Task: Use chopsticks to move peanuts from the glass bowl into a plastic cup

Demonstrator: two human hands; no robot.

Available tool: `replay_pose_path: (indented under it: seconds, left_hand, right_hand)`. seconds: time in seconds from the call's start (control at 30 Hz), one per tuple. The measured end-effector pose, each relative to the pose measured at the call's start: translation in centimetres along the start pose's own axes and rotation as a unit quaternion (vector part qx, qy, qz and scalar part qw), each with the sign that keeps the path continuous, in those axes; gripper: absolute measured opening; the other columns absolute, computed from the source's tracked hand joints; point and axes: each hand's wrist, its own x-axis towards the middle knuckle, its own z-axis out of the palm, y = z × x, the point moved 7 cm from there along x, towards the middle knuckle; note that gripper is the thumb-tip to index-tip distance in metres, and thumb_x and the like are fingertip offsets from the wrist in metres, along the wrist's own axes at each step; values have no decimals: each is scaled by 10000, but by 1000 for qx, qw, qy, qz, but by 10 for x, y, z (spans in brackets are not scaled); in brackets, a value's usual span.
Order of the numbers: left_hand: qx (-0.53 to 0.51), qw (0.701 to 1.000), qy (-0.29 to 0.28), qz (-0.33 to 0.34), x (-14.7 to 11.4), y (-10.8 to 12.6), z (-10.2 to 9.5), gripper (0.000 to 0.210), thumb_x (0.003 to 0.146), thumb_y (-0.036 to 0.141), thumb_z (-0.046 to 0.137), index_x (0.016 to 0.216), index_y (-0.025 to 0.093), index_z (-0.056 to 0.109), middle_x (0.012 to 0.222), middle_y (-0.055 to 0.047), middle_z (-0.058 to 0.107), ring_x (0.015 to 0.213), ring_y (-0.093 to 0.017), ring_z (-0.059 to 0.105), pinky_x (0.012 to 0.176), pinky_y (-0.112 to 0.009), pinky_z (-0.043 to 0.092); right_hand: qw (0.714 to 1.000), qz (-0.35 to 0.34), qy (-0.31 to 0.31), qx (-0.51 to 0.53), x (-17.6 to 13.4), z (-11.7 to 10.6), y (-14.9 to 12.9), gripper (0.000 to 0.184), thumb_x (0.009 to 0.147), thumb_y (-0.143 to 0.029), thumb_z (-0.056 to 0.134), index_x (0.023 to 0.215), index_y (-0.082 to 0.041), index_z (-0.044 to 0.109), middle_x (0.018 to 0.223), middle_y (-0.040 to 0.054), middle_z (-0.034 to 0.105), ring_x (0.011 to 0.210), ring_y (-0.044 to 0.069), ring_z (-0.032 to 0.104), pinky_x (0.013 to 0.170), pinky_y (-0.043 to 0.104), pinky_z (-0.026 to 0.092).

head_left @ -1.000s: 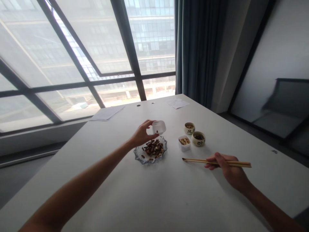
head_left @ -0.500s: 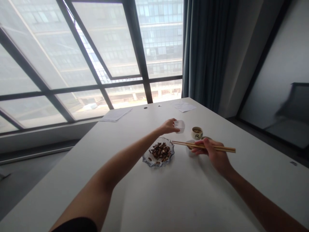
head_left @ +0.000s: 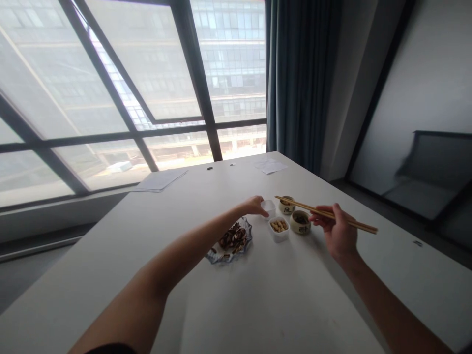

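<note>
My left hand [head_left: 255,205] grips a clear plastic tub [head_left: 270,209] by its left side, at table height behind another tub. In my right hand [head_left: 338,232] are wooden chopsticks [head_left: 354,223], their tips pointing left above the cream bowls. A white plastic tub [head_left: 279,235] in front holds tan pieces that look like nuts. Beside it, a small cream bowl [head_left: 301,229] with a dark character contains dark bits. The second cream bowl [head_left: 286,208], partly behind the chopsticks, stands farther back. My left forearm partly covers a scalloped glass dish [head_left: 248,236] of dark brown pieces.
All the dishes stand on a white table [head_left: 287,295]. Papers [head_left: 160,181] lie at its far left, and more sheets [head_left: 272,165] near the far edge. Beyond are windows [head_left: 147,64] and a dark blue curtain [head_left: 295,88].
My left hand has lowered the clear tub to the table beside the bowls. My right hand has drawn right and tilted the chopsticks up, uncovering the filled tub and the near bowl.
</note>
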Motion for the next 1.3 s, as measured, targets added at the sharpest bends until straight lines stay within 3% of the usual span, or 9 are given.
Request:
replay_pose_path:
  seconds: [0.13, 0.3, 0.43, 0.57, 0.77, 0.9, 1.1, 1.2, 1.3]
  left_hand:
    - [25, 999, 30, 31, -13, 4, -20, 371, 1019, 361, 685, 1322, 160, 609, 1317, -118, 610, 1126, -274, 648, 950, -477, 578]
    - [60, 989, 112, 71, -58, 21, -41, 406, 1018, 361, 680, 1367, 177, 584, 1401, -129, 559, 1219, -304, 599, 1019, -523, 534]
    - [82, 988, 98, 87, -91, 43, -5, 380, 1023, 413, 667, 1312, 173, 615, 1323, -119, 605, 1165, -282, 623, 999, -498, 541]
    - [98, 990, 81, 69, -95, 60, 30, 400, 1013, 426, 676, 1314, 170, 614, 1335, -123, 598, 1192, -296, 609, 1023, -523, 521]
    - [65, 994, 81, 38, -86, 68, 24, 292, 1026, 387, 671, 1223, 172, 654, 1225, -98, 648, 1051, -241, 665, 913, -428, 586]
    - [29, 992, 112, 56, -111, 51, -9, 345, 1032, 388, 665, 1281, 154, 618, 1176, -94, 656, 952, -216, 684, 821, -386, 613]
    - [74, 975, 191, 82, -186, -8, -67, 430, 986, 366, 707, 1351, 187, 566, 1246, -106, 611, 1019, -240, 650, 868, -412, 591]
    - [135, 965, 197, 108, -208, -23, -70, 538, 851, 226, 794, 1342, 203, 575, 1285, -120, 559, 1045, -273, 620, 856, -414, 588]
    - [198, 951, 171, 163, -215, -23, -56, 540, 790, 31, 739, 1271, 256, 637, 1318, -113, 536, 1185, -316, 557, 916, -417, 579]
  right_hand:
    - [1000, -3, 15, 6, 1, -3, -1, 420, 874, -543, 696, 779, -137, 752, 653, 96, 757, 524, 192, 725, 469, 255, 552]
    - [999, -19, 42, 20, 10, -11, -5, 403, 863, -531, 689, 767, -145, 754, 655, 87, 758, 520, 176, 716, 467, 244, 542]
    - [998, -29, 54, 28, 16, -17, -4, 427, 847, -567, 686, 763, -151, 737, 637, 81, 751, 495, 173, 703, 447, 247, 525]
    - [998, -27, 47, 29, 16, -17, -1, 437, 834, -580, 687, 756, -152, 730, 635, 84, 752, 491, 174, 695, 452, 255, 518]
    - [999, -19, 33, 21, 10, -13, 7, 426, 819, -556, 691, 738, -140, 739, 619, 90, 746, 474, 175, 680, 448, 260, 497]
    - [999, -18, 30, 20, 10, -14, 9, 435, 819, -564, 695, 748, -137, 740, 618, 86, 742, 470, 179, 677, 437, 263, 487]
    - [999, -2, 26, 32, 8, -14, 12, 399, 832, -529, 699, 757, -142, 759, 619, 85, 741, 483, 177, 670, 443, 263, 480]
    - [999, 4, 19, 37, 5, -12, 15, 393, 836, -521, 697, 761, -141, 767, 621, 89, 742, 489, 176, 668, 455, 267, 482]
    - [999, 2, 13, 38, 3, -10, 17, 398, 840, -525, 695, 756, -144, 770, 621, 88, 741, 487, 180, 661, 457, 278, 479]
